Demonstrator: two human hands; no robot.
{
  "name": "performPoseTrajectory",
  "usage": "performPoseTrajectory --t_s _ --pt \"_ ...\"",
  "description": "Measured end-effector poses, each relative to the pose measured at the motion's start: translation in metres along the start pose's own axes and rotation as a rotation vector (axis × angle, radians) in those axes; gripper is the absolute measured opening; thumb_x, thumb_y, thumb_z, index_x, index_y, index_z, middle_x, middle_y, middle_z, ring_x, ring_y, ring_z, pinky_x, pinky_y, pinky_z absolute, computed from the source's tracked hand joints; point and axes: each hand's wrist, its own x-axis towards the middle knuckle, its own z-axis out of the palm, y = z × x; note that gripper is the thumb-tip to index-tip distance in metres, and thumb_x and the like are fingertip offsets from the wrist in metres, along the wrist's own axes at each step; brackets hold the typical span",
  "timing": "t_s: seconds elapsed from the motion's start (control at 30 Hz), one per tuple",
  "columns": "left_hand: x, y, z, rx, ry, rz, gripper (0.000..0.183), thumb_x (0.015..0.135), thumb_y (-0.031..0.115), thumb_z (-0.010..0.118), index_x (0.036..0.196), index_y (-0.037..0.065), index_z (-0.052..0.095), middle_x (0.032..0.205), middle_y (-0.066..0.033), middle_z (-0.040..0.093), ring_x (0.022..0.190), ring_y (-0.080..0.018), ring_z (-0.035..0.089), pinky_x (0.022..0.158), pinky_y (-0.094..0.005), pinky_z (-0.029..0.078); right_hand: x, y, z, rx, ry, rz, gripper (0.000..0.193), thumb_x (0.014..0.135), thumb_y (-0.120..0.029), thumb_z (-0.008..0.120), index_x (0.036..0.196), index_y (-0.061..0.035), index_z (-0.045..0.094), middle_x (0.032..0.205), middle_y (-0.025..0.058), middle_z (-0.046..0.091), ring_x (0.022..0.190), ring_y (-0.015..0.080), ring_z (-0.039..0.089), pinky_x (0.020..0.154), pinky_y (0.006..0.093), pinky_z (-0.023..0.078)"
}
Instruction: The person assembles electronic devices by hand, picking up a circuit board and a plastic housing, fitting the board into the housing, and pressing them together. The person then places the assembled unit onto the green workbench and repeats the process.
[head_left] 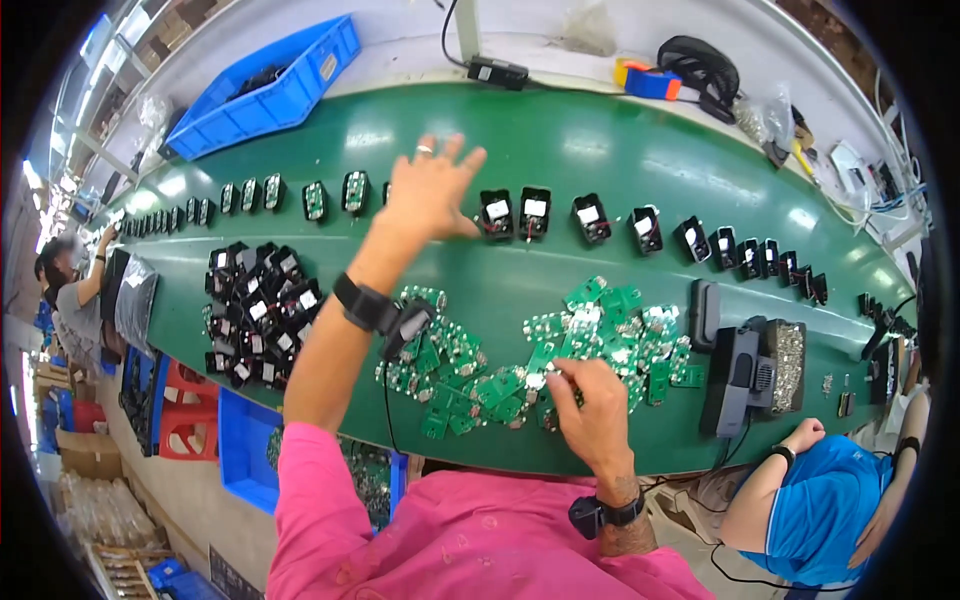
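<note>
My left hand (430, 195) is open, its fingers spread above the green table. It reaches over a row of black plastic housings and partly hides one of them. Just right of it stand two black housings (515, 214) with white labels and thin wires inside. To its left, housings with green circuit boards in them (314, 201) continue the row. My right hand (592, 410) is closed, thumb and forefinger together at the edge of a loose heap of green circuit boards (610, 325). Whether a board is between those fingertips, I cannot tell. Another heap of boards (455, 400) lies under my left forearm.
A pile of black housings (262, 310) lies left of my left arm. A blue crate (265, 85) stands at the back left. Right of the boards are a dark grey device (733, 380) and a box of small metal parts (787, 365). Co-workers sit at both sides; a blue sleeve (825, 510) is close on my right.
</note>
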Motion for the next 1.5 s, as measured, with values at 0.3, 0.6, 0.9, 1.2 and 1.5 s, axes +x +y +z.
performPoseTrajectory --t_s 0.3,0.6,0.9,1.2,1.5 --pt "-0.015 -0.031 0.052 -0.050 -0.092 -0.104 0.089 0.066 0.025 0.078 0.147 0.016 0.043 0.121 -0.0135 0.063 0.121 -0.0355 0.054 0.097 -0.0544 0.040 0.037 -0.035 0.056 -0.174 -0.203 -0.168 0.027 0.081 -0.013 0.075 0.102 0.0008 0.065 0.096 0.0140 0.061 0.091 0.0316 0.057 0.081 0.0418 0.049" --pt "-0.138 0.048 -0.007 -0.785 0.284 0.023 0.079 0.071 0.006 0.075 0.142 -0.002 0.042 0.132 -0.0258 0.052 0.120 -0.0425 0.055 0.102 -0.0439 0.045 0.063 -0.036 0.078 0.436 -0.080 0.206 0.035 0.094 -0.022 0.064 0.115 0.0056 0.060 0.086 0.0141 0.066 0.071 0.0225 0.063 0.066 0.0352 0.051" --pt "-0.229 0.069 0.057 -1.486 0.402 -0.168 0.056 0.077 0.028 0.084 0.125 0.004 0.066 0.144 -0.0205 0.044 0.123 -0.0303 0.054 0.098 -0.0395 0.048 0.027 -0.055 0.074 0.492 -0.446 0.367 0.023 0.096 -0.017 0.063 0.106 0.0028 0.065 0.077 0.0021 0.065 0.068 0.0068 0.056 0.059 0.0257 0.046" --pt "-0.272 0.067 0.081 -1.894 0.539 -0.479 0.034 0.097 0.029 0.066 0.108 -0.002 0.075 0.136 -0.0173 0.051 0.113 -0.0204 0.058 0.093 -0.0320 0.049 0.052 -0.054 0.082 -0.085 -0.295 0.125 0.028 0.086 -0.014 0.073 0.110 -0.0002 0.066 0.094 0.0128 0.064 0.085 0.0239 0.062 0.077 0.0344 0.050" --pt "-0.281 0.037 0.054 -1.796 0.288 -0.603 0.037 0.102 0.035 0.056 0.121 0.008 0.072 0.130 -0.0069 0.049 0.095 -0.0121 0.052 0.082 -0.0250 0.045 0.065 -0.041 0.109 -0.184 -0.213 -0.076 0.025 0.081 -0.007 0.076 0.101 0.0001 0.064 0.095 0.0120 0.063 0.087 0.0246 0.062 0.078 0.0346 0.050"
